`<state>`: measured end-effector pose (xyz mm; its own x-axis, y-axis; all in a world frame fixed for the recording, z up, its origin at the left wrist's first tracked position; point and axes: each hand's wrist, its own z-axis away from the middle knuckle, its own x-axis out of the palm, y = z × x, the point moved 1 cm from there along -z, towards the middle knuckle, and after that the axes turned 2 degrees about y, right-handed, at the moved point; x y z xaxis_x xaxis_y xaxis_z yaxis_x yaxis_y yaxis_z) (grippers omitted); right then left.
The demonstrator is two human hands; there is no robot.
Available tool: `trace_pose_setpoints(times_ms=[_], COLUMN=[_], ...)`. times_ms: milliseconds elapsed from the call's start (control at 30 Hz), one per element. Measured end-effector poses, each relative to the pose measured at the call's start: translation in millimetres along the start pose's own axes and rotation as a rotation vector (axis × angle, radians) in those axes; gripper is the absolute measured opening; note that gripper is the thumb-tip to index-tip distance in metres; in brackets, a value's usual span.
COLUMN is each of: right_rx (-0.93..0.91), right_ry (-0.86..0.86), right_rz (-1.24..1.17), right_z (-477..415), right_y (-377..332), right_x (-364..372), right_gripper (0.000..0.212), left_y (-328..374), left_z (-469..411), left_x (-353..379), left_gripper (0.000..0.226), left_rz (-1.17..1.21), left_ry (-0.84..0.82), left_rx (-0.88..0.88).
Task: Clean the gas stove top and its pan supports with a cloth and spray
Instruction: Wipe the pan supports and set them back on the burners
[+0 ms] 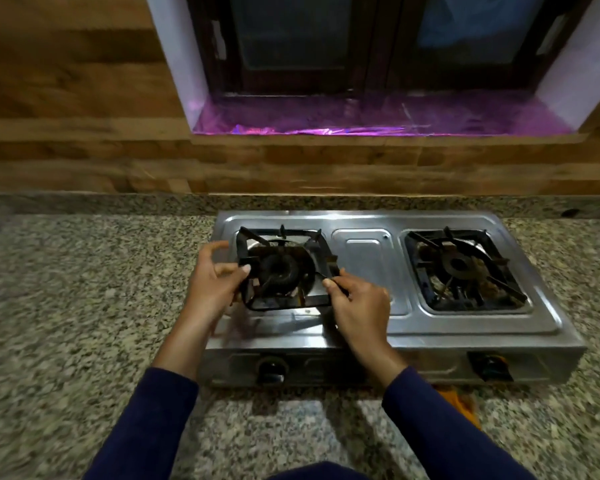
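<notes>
Centrally, the left pan support (pixel 245 249), a black square frame with inward prongs, is held between both hands over the left burner (pixel 278 271) of the gas stove (pixel 371 268). The left hand (pixel 215 282) grips the frame's left rail, thumb pressed on the metal near the front corner and lower fingers curled beneath, while the upper fingers stand splayed and clear of it. The right hand (pixel 357 306) pinches the frame's right front corner between thumb and curled fingers. The frame sits askew to its recess; whether it is clear of the stove top cannot be told, as this area is blurred. The right pan support (pixel 417 271) lies square in its own recess around the right burner (pixel 458 265), well apart from both hands, with brown residue visible beneath it. The stove is stainless steel, with a left knob (pixel 272 370) and a right knob (pixel 489 367) on its front face. It stands on a speckled granite counter (pixel 84 289). An orange item (pixel 458 400) shows under the stove's front right edge; its nature cannot be determined. Behind the counter is a wood-pattern wall (pixel 66 98) with a dark-framed window (pixel 378 46), its sill (pixel 361 116) covered by a purple sheet. Both forearms wear dark blue sleeves (pixel 153 410).
</notes>
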<state>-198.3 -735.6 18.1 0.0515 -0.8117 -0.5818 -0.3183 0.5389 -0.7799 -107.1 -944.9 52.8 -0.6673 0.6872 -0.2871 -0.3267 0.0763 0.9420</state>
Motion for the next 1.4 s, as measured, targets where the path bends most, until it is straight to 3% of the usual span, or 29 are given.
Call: trace_pose_setpoints(times_ms=[67, 167, 333, 533, 700, 1167, 1267, 1400], right_rx=[0.025, 0.058, 0.049, -0.017, 0.001, 0.098, 0.054, 0.056], right_ry=[-0.023, -0.04, -0.01, -0.012, -0.008, 0.047, -0.001, -0.041], right_rz=[0.0, 0.002, 0.035, 0.281, 0.331, 0.468, 0.501, 0.45], right_z=[-4, -8, -4, -1, 8, 20, 19, 27], right_y=[1, 4, -1, -8, -16, -27, -26, -27], right_x=[9, 14, 21, 37, 47, 61, 62, 54], right_gripper=[0.016, 0.019, 0.014, 0.017, 0.013, 0.011, 0.016, 0.034], left_y=[0, -1, -8, -24, -31, -46, -48, -46], left_z=[-9, -18, -38, -59, -70, -80, -76, -54], left_x=[-2, 2, 1, -14, -17, -26, -28, -26], left_gripper=[0.017, 0.005, 0.009, 0.01, 0.011, 0.013, 0.015, 0.036], left_rz=[-0.051, -0.047, -0.229, -0.446, -0.56, -0.582, -0.624, -0.64], left_ry=[0.007, 0.026, 0.094, 0.1, 0.094, 0.033, 0.031, -0.022], left_rx=[0.031, 0.038, 0.121, 0.254, 0.246, 0.391, 0.408, 0.493])
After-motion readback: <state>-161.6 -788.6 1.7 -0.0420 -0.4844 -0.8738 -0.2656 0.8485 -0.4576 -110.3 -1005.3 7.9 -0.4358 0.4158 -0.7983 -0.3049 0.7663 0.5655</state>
